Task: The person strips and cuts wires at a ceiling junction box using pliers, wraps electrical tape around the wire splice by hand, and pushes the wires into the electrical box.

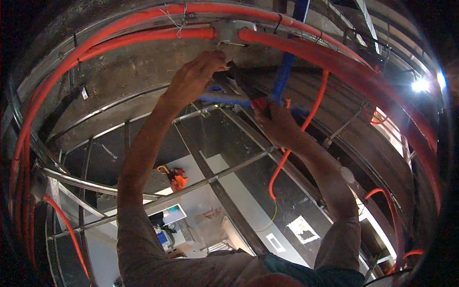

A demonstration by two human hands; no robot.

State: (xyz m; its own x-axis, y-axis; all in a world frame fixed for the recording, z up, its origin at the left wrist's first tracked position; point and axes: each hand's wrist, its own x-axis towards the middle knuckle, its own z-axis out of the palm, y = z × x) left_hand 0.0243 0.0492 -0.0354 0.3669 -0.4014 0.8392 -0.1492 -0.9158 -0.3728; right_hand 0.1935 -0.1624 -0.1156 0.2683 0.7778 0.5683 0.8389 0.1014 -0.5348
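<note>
Both my arms reach up toward a grey junction box that joins thick orange conduits. A thin light wire end pokes out beneath the box. Just under it, my left hand is closed, its fingertips pinched together; whatever is between them is too small to make out. My right hand grips a dark, long-nosed tool with a red handle. The tool slants up and left, and its tip comes close to my left fingertips. Its exact kind is too dark to tell.
Metal ceiling framing crosses below my arms, with a room beneath. A blue pipe runs behind the tool. A loose orange conduit hangs beside my right forearm, a yellow wire at its end. A bright lamp shines at the right.
</note>
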